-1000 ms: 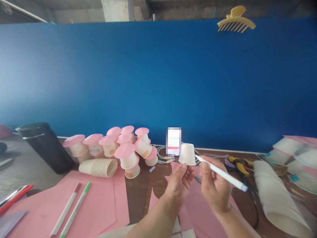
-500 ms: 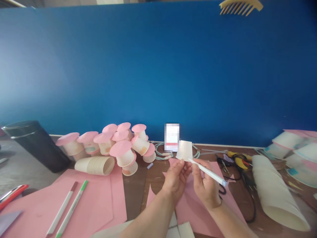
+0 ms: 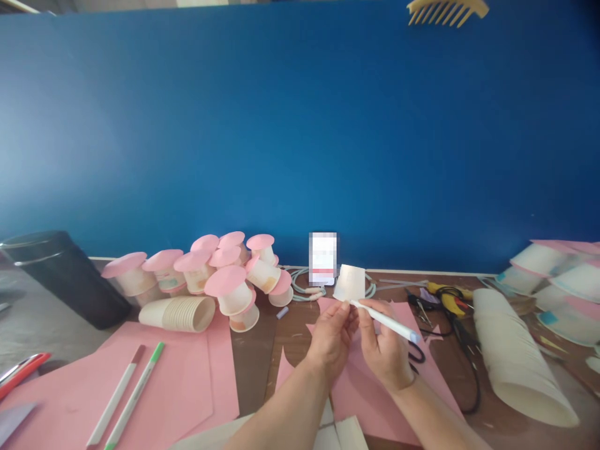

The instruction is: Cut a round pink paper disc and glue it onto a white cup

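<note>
My left hand (image 3: 332,337) pinches a small white paper cup (image 3: 350,282) by its lower edge and holds it upside down above the table. My right hand (image 3: 382,350) grips a white marker (image 3: 384,320) with a light blue end. The marker's tip touches the cup's rim near my left thumb. Both hands hover over a sheet of pink paper (image 3: 370,400).
A pile of cups with pink round tops (image 3: 220,275) and a lying stack of plain cups (image 3: 178,312) are at left, by a black canister (image 3: 65,281). Two markers (image 3: 126,394) rest on pink paper. Scissors and cables (image 3: 445,300) and a cup sleeve (image 3: 515,362) lie right.
Both hands drew closer together and slightly toward me. The marker tip came down to the cup's rim, and the cup tilted a little.
</note>
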A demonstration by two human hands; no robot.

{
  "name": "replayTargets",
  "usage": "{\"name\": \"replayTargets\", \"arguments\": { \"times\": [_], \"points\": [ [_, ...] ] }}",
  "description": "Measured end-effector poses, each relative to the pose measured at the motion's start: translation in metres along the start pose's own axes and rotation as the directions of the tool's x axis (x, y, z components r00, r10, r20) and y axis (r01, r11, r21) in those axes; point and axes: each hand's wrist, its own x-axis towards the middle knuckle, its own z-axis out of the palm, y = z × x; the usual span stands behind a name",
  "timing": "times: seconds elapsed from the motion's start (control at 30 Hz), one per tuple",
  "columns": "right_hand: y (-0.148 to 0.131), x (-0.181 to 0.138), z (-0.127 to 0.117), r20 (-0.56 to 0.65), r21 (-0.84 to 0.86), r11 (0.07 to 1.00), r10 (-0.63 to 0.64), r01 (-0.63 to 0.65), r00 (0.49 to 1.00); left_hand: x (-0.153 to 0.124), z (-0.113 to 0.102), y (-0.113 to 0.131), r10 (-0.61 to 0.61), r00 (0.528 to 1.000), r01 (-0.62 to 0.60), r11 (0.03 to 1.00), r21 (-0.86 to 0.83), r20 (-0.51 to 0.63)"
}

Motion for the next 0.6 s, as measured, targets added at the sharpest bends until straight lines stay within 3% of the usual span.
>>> {"name": "replayTargets", "arguments": {
  "times": [0.6],
  "points": [
    [0.0019,0.0003,0.0008,-0.009,-0.052,0.998,-0.036,0.035,0.999,0.0008,-0.0008,-0.0006,-0.006,1.0,0.006,1.0,-0.001,-0.029]
  ]
}}
